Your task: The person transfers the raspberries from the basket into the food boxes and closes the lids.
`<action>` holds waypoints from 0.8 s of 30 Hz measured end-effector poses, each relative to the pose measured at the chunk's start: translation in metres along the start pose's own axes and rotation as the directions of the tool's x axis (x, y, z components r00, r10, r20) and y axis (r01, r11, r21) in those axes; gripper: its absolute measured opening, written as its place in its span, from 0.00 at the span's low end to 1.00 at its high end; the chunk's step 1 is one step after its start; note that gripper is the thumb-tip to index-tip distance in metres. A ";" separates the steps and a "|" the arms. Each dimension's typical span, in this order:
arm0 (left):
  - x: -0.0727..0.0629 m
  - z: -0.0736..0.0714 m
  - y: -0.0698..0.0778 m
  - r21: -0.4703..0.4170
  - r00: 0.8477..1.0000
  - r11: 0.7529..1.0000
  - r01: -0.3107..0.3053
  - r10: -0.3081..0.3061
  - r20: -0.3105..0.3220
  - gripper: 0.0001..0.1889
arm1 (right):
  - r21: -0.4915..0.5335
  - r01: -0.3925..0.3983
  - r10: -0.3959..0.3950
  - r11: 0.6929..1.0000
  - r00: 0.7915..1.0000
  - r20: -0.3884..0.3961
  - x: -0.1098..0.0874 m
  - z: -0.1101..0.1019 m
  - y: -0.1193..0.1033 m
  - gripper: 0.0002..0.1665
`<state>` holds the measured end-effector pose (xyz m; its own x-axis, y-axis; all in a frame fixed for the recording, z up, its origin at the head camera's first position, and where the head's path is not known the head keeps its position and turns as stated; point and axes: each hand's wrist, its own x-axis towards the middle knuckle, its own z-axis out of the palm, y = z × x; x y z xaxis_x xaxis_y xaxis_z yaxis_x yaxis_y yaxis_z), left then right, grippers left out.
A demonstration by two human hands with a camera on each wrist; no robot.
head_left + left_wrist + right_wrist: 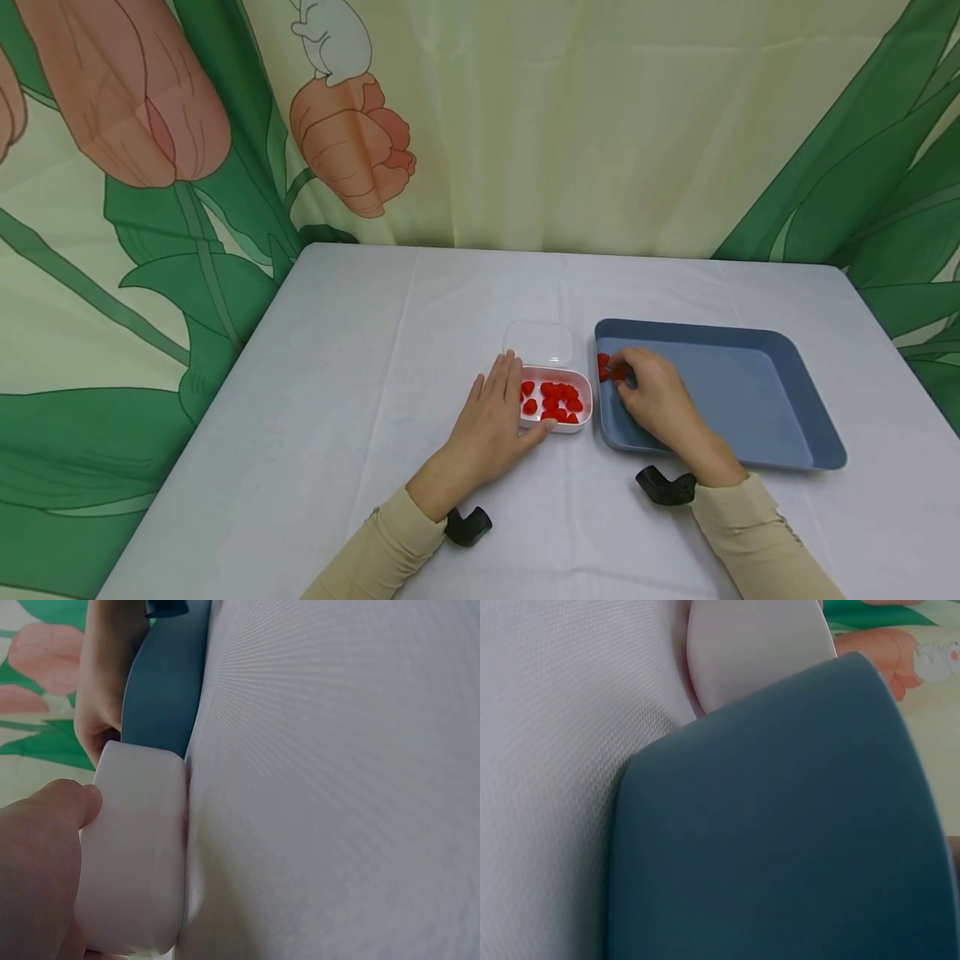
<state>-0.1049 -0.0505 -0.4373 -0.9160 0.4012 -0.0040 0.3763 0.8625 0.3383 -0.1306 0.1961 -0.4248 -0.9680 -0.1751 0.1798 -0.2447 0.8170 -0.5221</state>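
Observation:
A white box (578,427) holds several small red pieces (551,404); their exact kind is too small to tell. My left hand (483,421) rests along the box's left side, fingers straight, thumb on its near rim. In the left wrist view, the thumb (88,804) touches the white wall. My right hand (663,404) is over the left end of a blue-grey tray (720,392), fingers curled, pinching a small red piece (618,374) between thumb and fingertips. Another red piece (603,360) lies beside those fingertips. The tray wall hides the right fingers in the right wrist view.
A clear plastic lid (538,343) lies just behind the white box. The tray's left wall stands close to the box's right side. White cloth (375,350) covers the table, and a printed curtain (570,125) hangs behind it.

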 end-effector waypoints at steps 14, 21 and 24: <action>-0.001 -0.001 0.000 -0.009 1.000 1.000 0.004 -0.004 0.000 0.50 | 0.004 -0.004 0.004 1.000 1.000 -0.010 -0.001 0.001 0.001 0.10; 0.000 0.000 -0.001 -0.003 1.000 1.000 0.007 -0.007 0.000 0.50 | 0.006 0.004 -0.004 1.000 1.000 -0.025 -0.001 0.000 -0.001 0.10; 0.000 0.000 -0.001 -0.001 1.000 1.000 0.008 -0.008 0.004 0.51 | 0.011 0.002 -0.002 1.000 1.000 -0.019 -0.002 -0.002 -0.003 0.10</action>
<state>-0.1053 -0.0510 -0.4380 -0.9185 0.3952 -0.0102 0.3686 0.8654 0.3393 -0.1282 0.1952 -0.4225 -0.9663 -0.1661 0.1969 -0.2475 0.8106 -0.5308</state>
